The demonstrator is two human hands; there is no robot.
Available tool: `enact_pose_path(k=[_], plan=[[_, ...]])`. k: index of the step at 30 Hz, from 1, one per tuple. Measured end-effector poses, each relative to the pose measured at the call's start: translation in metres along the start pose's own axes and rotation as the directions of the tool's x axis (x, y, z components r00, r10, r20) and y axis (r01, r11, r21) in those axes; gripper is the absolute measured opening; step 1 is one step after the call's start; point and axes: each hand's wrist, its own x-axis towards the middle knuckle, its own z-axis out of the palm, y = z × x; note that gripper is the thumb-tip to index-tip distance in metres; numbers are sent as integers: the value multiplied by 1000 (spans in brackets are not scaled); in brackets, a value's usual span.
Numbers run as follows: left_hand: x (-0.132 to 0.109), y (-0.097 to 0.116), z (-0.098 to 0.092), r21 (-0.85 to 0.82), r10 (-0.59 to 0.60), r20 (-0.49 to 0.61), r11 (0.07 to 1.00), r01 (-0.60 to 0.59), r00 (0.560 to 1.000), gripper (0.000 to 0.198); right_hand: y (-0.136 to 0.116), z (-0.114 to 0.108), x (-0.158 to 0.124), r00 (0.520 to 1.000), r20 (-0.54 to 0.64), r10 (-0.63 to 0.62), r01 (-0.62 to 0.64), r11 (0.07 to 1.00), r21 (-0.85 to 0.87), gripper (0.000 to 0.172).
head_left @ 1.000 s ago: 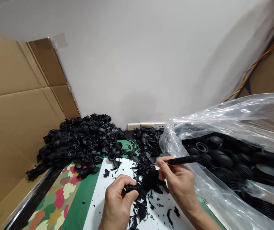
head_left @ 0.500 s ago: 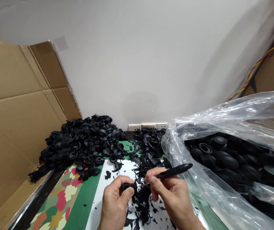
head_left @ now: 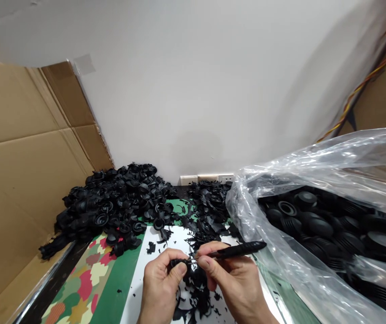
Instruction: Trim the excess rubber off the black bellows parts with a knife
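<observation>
My left hand is closed around a small black ribbed rubber part at the bottom centre. My right hand pinches a black pen-like knife, held like a pencil, its thin metal tip touching the rubber part between my hands. Black rubber trimmings lie on the white sheet right under both hands.
A heap of black rubber parts lies at the back left against a cardboard wall. A clear plastic bag full of black parts fills the right. More scraps pile near the wall sockets. A green patterned mat lies on the left.
My right hand has swung the knife down and left, from beside the bag to the part in my left hand. Both hands have come closer together.
</observation>
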Motion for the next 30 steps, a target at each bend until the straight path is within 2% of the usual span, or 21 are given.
enact_pose_path(k=[11, 16, 18, 20, 22, 23, 24, 25, 27, 28, 30], plan=[[0, -7, -2, 5, 85, 5, 996, -85, 996, 5, 4, 2, -2, 1000, -10, -7, 7, 999, -32, 20], [1, -11, -1, 21, 142, -16, 990, -142, 990, 3, 8, 6, -4, 997, -4, -83, 82, 992, -97, 18], [-1, -11, 1, 24, 161, -11, 987, -160, 987, 3, 6, 8, -5, 983, -14, -184, 179, 970, -162, 15], [-3, -11, 4, 11, 158, 27, 987, -158, 987, 4, 3, 8, -4, 930, 31, -366, 361, 895, -262, 12], [-5, -9, 7, -24, 153, 63, 988, -151, 986, 5, -2, 3, 1, 830, 107, -547, 547, 764, -341, 13], [-6, -9, 7, -41, 150, 71, 988, -147, 986, 5, -4, -1, 5, 787, 116, -606, 602, 712, -363, 13], [-6, -8, 8, -56, 144, 66, 989, -140, 987, 4, -6, -6, 10, 769, 73, -635, 610, 693, -384, 11], [-5, -7, 7, -67, 131, 49, 990, -128, 990, 3, -6, -11, 15, 782, -4, -624, 568, 715, -408, 9], [-4, -6, 6, -88, 71, 24, 994, -68, 997, 6, -6, -21, 22, 849, -154, -505, 405, 810, -425, 11], [-3, -6, 5, -104, 29, 20, 994, -27, 999, 9, -6, -24, 25, 880, -209, -426, 323, 861, -393, 15], [-2, -7, 3, -141, -38, 23, 989, 41, 999, 16, -5, -26, 26, 935, -248, -255, 195, 950, -243, 25]])
